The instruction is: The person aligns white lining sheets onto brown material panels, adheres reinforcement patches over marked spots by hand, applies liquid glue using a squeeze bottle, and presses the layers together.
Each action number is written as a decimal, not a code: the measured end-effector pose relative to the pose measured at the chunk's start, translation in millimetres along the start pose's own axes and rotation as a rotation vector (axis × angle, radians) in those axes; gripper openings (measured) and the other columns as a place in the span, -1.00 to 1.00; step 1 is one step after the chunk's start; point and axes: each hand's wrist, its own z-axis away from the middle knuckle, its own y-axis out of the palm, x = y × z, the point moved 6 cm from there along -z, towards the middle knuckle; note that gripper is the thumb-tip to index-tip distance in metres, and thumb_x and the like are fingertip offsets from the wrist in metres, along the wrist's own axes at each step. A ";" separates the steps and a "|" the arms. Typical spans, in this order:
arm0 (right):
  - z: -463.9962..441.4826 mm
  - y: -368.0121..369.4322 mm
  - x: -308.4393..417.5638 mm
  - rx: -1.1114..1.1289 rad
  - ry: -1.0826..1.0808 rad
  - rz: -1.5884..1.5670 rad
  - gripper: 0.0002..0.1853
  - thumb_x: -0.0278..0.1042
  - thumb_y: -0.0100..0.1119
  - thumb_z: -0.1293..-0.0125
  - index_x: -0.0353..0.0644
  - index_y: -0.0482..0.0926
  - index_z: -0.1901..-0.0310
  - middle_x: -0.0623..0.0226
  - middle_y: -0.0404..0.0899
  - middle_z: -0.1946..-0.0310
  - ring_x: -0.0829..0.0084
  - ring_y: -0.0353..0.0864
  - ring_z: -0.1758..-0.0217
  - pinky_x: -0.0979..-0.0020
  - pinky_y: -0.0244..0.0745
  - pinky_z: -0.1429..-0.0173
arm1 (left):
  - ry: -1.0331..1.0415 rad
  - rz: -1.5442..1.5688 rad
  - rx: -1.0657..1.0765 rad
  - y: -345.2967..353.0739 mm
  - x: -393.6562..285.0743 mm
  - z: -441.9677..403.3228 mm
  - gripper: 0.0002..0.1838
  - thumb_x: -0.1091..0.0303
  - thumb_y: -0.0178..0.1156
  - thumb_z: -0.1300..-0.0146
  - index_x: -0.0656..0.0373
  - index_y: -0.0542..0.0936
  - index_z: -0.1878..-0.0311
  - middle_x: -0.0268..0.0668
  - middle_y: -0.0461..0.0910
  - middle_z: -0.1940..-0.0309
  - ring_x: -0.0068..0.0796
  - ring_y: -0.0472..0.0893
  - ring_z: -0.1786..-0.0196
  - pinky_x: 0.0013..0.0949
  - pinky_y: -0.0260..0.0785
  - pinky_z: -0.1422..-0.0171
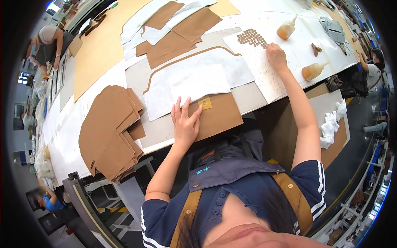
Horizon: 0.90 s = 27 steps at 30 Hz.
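Touching panel (224, 115) — left hand (184, 126); right hand (276, 56) near discs (252, 38)

Two translucent plastic squeeze bottles with amber liquid (285, 31) stand at upper right. Several dozen small round brown discs (252, 38), too crowded to count exactly, lie upper right of centre. Mid-frame: one small yellow square plate with a hole (208, 101). Left: one stack of curved brown panels (105, 128).

flat brown panel (225, 115) bears a small yellow square (208, 103); round discs (252, 37) lie clustered.
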 end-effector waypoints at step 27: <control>85.5 -92.0 277.9 0.083 -0.484 -0.464 -0.92 -0.37 0.36 -0.26 -0.06 0.62 0.34 0.44 0.59 0.31 0.37 0.55 0.12 0.22 0.24 -0.22 | -0.014 0.015 -0.028 4.1 4.2 2.7 -0.59 0.41 0.33 -0.25 -0.17 0.75 -0.17 -0.12 0.36 -0.49 0.14 0.14 -0.62 0.24 0.00 -0.62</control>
